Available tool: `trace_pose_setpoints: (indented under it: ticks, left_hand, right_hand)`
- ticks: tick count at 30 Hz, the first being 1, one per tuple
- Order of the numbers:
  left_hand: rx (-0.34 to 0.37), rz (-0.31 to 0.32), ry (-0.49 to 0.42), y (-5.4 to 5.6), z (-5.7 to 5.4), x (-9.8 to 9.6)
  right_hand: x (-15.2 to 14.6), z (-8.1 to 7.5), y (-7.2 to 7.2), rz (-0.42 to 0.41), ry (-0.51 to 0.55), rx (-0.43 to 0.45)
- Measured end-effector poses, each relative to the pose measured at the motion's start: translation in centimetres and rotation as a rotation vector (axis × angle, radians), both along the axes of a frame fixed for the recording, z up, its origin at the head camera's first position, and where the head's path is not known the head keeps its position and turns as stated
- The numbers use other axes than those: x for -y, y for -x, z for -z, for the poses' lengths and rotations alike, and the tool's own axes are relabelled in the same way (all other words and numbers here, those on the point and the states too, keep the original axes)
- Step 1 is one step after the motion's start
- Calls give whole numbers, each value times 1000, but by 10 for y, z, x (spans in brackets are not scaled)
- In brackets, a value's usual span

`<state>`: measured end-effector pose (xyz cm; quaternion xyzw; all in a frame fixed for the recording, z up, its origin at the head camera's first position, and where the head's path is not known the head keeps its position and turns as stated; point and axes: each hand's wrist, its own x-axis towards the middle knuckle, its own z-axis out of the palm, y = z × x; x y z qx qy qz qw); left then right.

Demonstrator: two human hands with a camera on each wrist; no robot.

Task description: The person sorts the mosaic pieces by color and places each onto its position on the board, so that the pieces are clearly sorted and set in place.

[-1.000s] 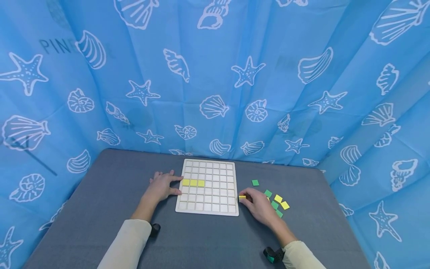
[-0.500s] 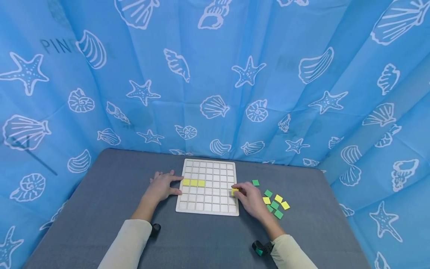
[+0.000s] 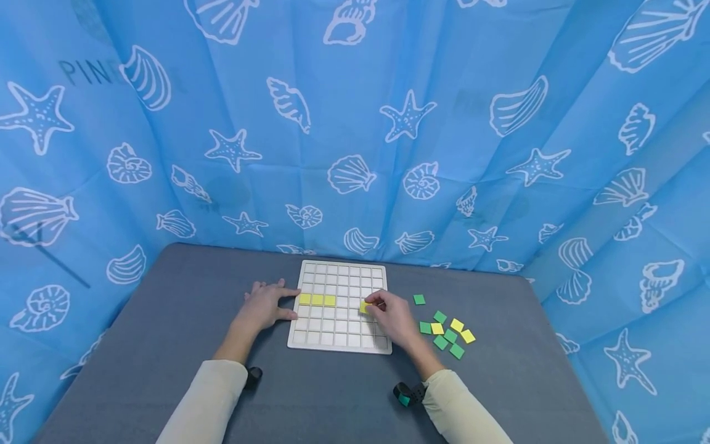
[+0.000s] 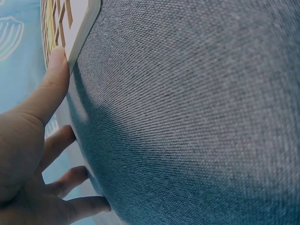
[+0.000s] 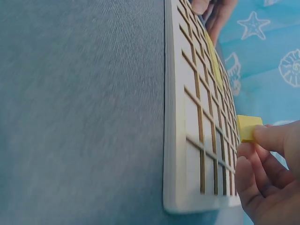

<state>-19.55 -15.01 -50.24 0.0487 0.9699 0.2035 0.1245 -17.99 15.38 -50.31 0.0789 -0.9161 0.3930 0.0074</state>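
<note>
— Logging near to far, clock centred on the board [image 3: 327, 325], 12 pointing away from me. Nearest: grey cloth [image 3: 310, 401] below my forearms. My right hand [image 3: 392, 316] lies over the board's 3 o'clock side, thumb and index finger pinching one yellow tile [image 5: 244, 127].

— Tile seated?

— Apparently not; it looks raised above the board. Cell beneath: cannot tell.

— Other hand?

— At 9 o'clock my left hand [image 3: 262, 305], fingers spread, grasping nothing, thumb and index tip against the rim. Steadying, I judge.

— Stock?

— Between 3 and 4 o'clock, off the board: six green tiles [image 3: 457, 351] and three loose yellow tiles [image 3: 468, 336].

— In place?

— One row of three yellow tiles [image 3: 317, 300], side by side, running inward from the 9 o'clock rim. Farthest, at 12: blue curtain [image 3: 346, 123], white shell prints.

— Step in hand?

— My judgement: carrying the tile over the grid, before setting. Next move calls for choosing a cell (towards 9 o'clock if that row is meant), levelling the tile, squaring its edges to the grid lines, then releasing.
</note>
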Motion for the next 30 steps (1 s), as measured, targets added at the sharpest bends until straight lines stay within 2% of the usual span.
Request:
trace_pose_setpoints:
  ticks: [7, 15, 24, 30]
  left_hand:
    - [3, 1, 15, 1, 0, 0]
    - [-3, 0, 15, 1, 0, 0]
    - [-6, -7, 17, 0, -1, 0]
    - [-6, -9, 23, 0, -1, -1]
  right_hand:
    - [20, -1, 8, -25, 0, 22]
    - [34, 1, 16, -67, -25, 5]
    - [49, 1, 24, -61, -49, 38]
    - [53, 2, 27, -57, -98, 16]
